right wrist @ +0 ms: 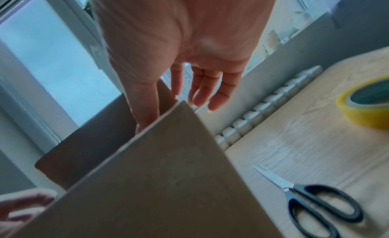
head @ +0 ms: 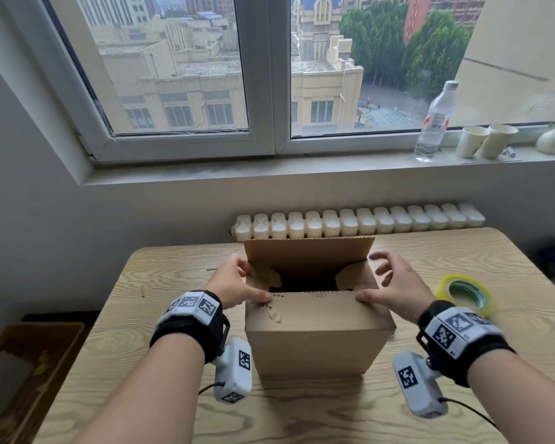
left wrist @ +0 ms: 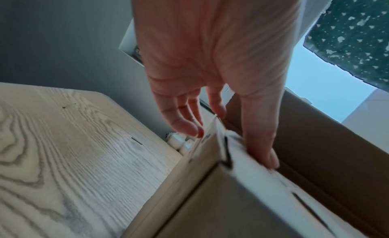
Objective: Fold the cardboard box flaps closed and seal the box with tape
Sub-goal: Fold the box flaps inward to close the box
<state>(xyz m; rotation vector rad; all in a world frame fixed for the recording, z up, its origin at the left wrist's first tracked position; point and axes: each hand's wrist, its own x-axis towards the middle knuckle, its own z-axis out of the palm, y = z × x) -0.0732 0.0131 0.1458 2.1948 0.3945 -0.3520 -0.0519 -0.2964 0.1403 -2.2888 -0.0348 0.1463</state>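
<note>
A brown cardboard box (head: 318,344) stands in the middle of the wooden table (head: 161,315). Its near flap (head: 321,310) is folded down over the opening, the far flap (head: 308,254) stands upright, and both side flaps are tucked inward. My left hand (head: 257,282) has its thumb on the near flap's left corner, fingers along the box's left side. My right hand (head: 370,280) presses its thumb on the flap's right corner, fingers spread in the air. A yellowish tape roll (head: 466,294) lies to the right. In the wrist views each thumb (left wrist: 265,148) (right wrist: 145,118) lies along the flap's edge.
Black-handled scissors (right wrist: 311,201) lie on the table right of the box, near the tape roll (right wrist: 366,103). A radiator (head: 359,221) runs behind the table. A water bottle (head: 433,123) and paper cups (head: 487,141) stand on the sill. A brown crate (head: 29,363) sits on the floor, left.
</note>
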